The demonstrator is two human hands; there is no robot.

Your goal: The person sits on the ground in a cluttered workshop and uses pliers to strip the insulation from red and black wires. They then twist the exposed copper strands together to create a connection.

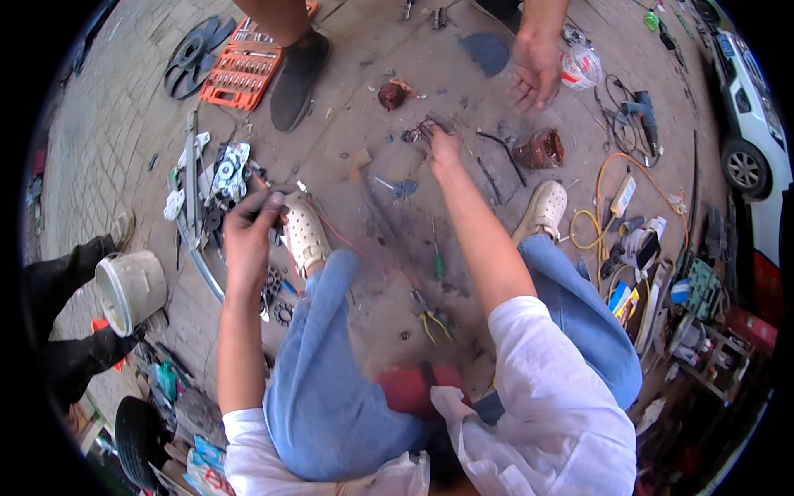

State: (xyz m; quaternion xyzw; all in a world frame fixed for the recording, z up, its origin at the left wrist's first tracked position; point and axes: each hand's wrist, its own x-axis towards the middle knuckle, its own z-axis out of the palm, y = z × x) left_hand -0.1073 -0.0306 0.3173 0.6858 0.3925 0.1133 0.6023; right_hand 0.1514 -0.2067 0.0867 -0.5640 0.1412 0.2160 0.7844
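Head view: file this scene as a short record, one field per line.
left: bare left hand beside the left cream perforated clog; grip unclear
right: bare right hand at small dark metal pieces on the ground; grip unclear
tools: green-handled screwdriver, yellow-handled metal pliers between the legs
nearby: reddish-brown hollow cylinder, right of the right hand
other person: bare hand, higher in the picture

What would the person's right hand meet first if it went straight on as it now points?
Beyond the small bits at its fingers, the right hand would likely meet the dark reddish lump, or just graze its edge; depth is unclear.
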